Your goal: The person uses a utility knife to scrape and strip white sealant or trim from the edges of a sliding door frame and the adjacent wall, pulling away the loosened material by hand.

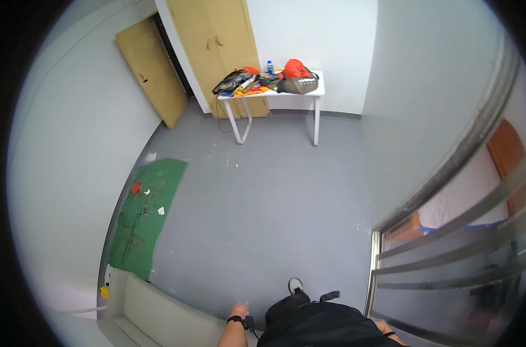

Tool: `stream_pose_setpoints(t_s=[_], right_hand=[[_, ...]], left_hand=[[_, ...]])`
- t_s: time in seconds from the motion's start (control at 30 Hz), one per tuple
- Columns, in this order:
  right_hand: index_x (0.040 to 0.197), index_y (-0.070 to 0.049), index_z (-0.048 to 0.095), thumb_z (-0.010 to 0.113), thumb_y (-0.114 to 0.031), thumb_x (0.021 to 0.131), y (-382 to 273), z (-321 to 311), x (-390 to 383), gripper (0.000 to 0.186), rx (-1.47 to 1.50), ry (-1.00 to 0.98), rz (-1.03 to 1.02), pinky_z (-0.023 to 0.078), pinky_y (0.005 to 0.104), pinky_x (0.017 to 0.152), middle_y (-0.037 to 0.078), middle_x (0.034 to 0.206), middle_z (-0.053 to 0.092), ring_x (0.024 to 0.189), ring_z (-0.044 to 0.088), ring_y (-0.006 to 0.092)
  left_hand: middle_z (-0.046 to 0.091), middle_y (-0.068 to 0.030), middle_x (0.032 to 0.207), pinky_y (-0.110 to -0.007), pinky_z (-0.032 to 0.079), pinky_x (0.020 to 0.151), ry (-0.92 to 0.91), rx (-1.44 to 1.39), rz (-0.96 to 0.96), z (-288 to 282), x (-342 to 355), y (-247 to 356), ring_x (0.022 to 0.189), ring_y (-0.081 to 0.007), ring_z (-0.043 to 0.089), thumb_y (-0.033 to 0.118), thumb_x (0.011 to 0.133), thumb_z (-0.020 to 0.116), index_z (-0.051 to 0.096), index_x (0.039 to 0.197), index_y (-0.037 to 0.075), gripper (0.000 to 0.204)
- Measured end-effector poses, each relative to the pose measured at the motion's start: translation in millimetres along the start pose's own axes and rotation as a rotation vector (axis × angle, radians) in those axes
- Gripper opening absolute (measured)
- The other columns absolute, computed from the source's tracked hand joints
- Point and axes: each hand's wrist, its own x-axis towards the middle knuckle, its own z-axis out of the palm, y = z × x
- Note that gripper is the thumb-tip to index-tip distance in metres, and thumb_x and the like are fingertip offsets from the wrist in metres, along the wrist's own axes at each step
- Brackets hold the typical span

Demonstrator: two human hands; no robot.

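At the lower edge my left hand [239, 307] hangs beside a beige sofa [141, 312], its fingers loosely open and holding nothing visible; the wrist wears a black band and a small black device. Black clothing or a bag [315, 324] covers my body, with a strap sticking up at its top. My right hand [381, 328] is mostly hidden at the right of this black mass, so its fingers cannot be made out. My shoe [295, 285] shows on the grey floor [257, 214].
A white table [317, 115] ahead holds bags, a bottle [270, 68] and clutter. A tan door [150, 75] stands ajar beside a closed cupboard [196, 34]. A green mat [144, 231] lies along the left wall. A metal-framed glass partition [374, 266] is on my right.
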Motion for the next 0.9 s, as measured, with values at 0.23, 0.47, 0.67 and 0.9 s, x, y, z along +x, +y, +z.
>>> stream_pose_setpoints(t_s=[0.23, 0.47, 0.67, 0.9], right_hand=[[0.119, 0.006, 0.052, 0.072, -0.025, 0.085, -264, -57, 93, 0.05, 0.388, 0.005, -0.026, 0.053, 0.0467, 0.078, 0.022, 0.116, 0.064, 0.097, 0.067, 0.0386], [0.123, 0.004, 0.053, 0.066, -0.028, 0.09, -446, -86, 190, 0.048, 0.26, -0.051, 0.061, 0.056, 0.0431, 0.081, 0.021, 0.118, 0.063, 0.097, 0.067, 0.0365], [0.121, 0.003, 0.059, 0.066, -0.032, 0.089, -593, -89, 272, 0.047, 0.123, -0.045, 0.181, 0.056, 0.0376, 0.059, 0.016, 0.106, 0.07, 0.076, 0.07, 0.0249], [0.089, -0.001, 0.07, 0.061, -0.042, 0.088, -912, -114, 346, 0.043, -0.554, 0.001, -0.199, 0.054, 0.0413, 0.071, 0.012, 0.074, 0.07, 0.071, 0.068, 0.0292]], left_hand=[[0.066, -0.0218, 0.114, -0.039, 0.047, 0.095, 0.127, 0.083, 0.386, -46, 41, 177, 0.111, -0.0332, 0.062, 0.04, 0.085, 0.065, 0.062, 0.12, -0.003, 0.055], [0.068, -0.0206, 0.109, -0.042, 0.05, 0.089, 0.093, 0.475, 0.548, -75, 123, 238, 0.102, -0.0376, 0.064, 0.039, 0.085, 0.064, 0.066, 0.116, 0.003, 0.047], [0.07, -0.0124, 0.089, -0.039, 0.054, 0.067, -0.008, -0.104, -0.045, -135, 172, 290, 0.08, -0.025, 0.068, 0.025, 0.086, 0.062, 0.069, 0.105, 0.006, 0.028], [0.066, -0.0108, 0.088, -0.03, 0.049, 0.052, 0.188, -0.53, 0.054, -205, 202, 432, 0.062, -0.0208, 0.062, 0.025, 0.088, 0.062, 0.061, 0.114, -0.003, 0.038]])
